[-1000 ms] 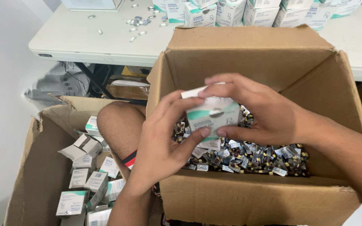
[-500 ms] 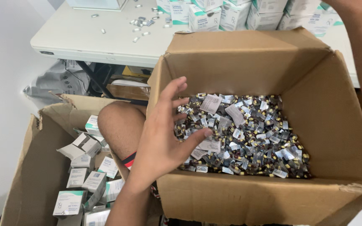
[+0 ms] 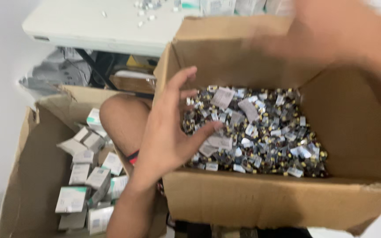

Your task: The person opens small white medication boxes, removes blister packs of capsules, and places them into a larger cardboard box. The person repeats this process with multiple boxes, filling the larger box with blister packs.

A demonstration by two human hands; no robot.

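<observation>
My left hand hovers open, fingers spread and palm turned right, over the left wall of a big cardboard box. The box holds several small dark vials mixed with folded paper leaflets. My left hand holds nothing. My right arm crosses the upper right as a blur, raised over the box's far corner toward the table. Its hand is smeared at the top edge, and I cannot make out its fingers or anything in them.
A second open cardboard box at lower left holds several small white-and-green cartons. My bare knee sits between the two boxes. A white table behind carries loose vials and more cartons; clutter lies under it.
One second ago both hands held a white-and-green carton over the big box. Now the carton is gone from view, the right arm has swung up toward the table, and the left hand stays open.
</observation>
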